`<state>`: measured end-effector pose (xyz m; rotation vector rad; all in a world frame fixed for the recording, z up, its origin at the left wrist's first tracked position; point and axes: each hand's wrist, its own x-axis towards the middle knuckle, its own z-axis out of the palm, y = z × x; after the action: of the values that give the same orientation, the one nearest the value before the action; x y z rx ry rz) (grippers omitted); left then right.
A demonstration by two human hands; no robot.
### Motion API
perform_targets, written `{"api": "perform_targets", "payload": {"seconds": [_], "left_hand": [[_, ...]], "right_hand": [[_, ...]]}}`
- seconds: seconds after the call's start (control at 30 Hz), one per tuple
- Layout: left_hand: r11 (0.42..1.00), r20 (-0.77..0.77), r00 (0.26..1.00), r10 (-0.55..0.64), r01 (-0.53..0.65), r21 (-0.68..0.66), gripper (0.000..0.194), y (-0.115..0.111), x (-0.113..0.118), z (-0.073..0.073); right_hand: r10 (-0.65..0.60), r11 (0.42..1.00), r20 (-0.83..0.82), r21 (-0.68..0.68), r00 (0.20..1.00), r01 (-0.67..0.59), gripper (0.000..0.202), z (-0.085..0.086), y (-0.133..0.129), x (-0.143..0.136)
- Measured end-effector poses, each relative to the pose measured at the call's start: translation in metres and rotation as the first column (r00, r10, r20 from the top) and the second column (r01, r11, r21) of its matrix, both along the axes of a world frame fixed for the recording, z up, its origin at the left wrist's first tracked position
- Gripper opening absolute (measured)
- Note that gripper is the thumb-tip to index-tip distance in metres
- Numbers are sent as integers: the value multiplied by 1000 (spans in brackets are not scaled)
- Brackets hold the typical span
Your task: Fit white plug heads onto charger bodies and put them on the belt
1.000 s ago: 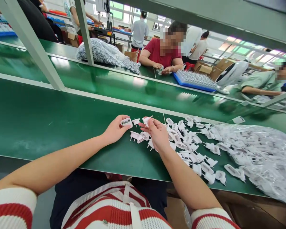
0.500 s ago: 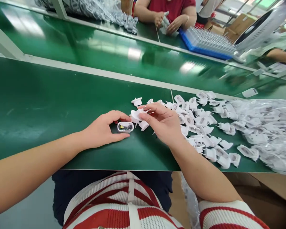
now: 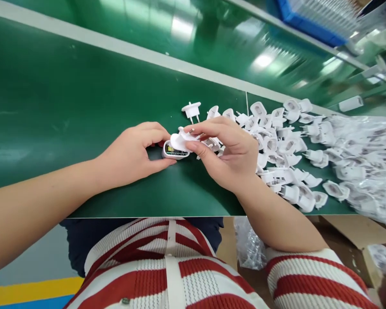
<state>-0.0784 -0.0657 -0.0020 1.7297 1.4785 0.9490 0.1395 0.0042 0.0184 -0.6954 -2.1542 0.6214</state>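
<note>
Between the thumb and fingers of my left hand (image 3: 138, 152) is a white charger housing (image 3: 176, 155). Its oval end faces up and shows a circuit board with a yellow part inside. My right hand (image 3: 228, 150) pinches a white plug cap (image 3: 181, 140) with metal pins, tilted over the housing's opening and covering part of it. Whether the two pieces touch, I cannot tell. Just beyond my fingers, a loose plug cap (image 3: 191, 110) rests on the green bench with its pins pointing toward me.
Many loose white plug caps (image 3: 284, 146) are spread to the right of my right hand. Clear plastic bags (image 3: 369, 159) with more caps lie at the far right. A pale rail (image 3: 148, 52) crosses behind the green bench (image 3: 67, 98). A blue tray (image 3: 312, 25) stands beyond.
The plug cap in my right hand has moved left, from beside the housing to over its opening. My left hand still holds the housing. The view has tilted down.
</note>
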Motion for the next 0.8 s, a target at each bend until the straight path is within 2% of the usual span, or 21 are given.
{"api": "perform_targets", "payload": {"seconds": [0.2, 0.33, 0.53, 0.67, 0.8], "left_hand": [[998, 86, 996, 18, -13, -59, 16, -1, 1, 0], [989, 185, 982, 47, -20, -147, 22, -2, 1, 1], [999, 54, 998, 13, -10, -50, 16, -2, 0, -1], [997, 103, 995, 18, -10, -78, 18, -1, 1, 0], [995, 153, 988, 22, -7, -96, 17, 0, 3, 2]], "right_hand": [[69, 993, 105, 93, 992, -79, 22, -3, 0, 1], [112, 986, 176, 99, 978, -131, 23, -5, 1, 2], [114, 978, 224, 145, 968, -149, 24, -4, 0, 3], [122, 971, 209, 178, 970, -160, 25, -5, -3, 2], [75, 978, 204, 174, 976, -112, 24, -5, -5, 0]]}}
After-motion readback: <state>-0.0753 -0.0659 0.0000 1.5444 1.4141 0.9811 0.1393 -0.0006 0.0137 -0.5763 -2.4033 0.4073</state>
